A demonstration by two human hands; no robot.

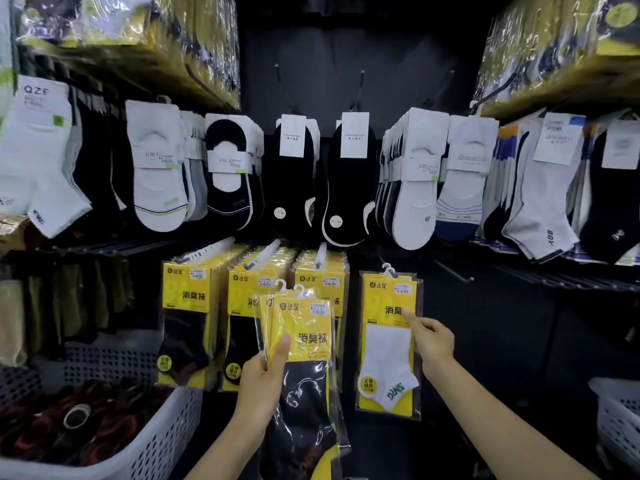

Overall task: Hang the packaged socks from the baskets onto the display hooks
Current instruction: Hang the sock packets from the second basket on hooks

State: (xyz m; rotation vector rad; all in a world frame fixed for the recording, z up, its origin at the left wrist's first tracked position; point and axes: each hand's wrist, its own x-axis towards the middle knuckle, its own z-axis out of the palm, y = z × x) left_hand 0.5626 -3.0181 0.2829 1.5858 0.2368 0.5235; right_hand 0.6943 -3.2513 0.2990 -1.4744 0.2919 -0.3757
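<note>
The left hand (263, 382) grips a few yellow packs of black socks (304, 341), thumb pressed on the front, near the middle. The right hand (433, 341) pinches the right edge of a hanging white-sock pack (388, 358). Both kinds read "消臭袜". A far-left sock label (36, 91) reads "QZF".

My left hand (263, 379) reaches up from below, fingers curled behind the sock packets (308, 344), thumb flat on their front. My right hand (431, 344) stretches forward, arm extended, pinching the edge of a white-sock packet (388, 362).
</note>
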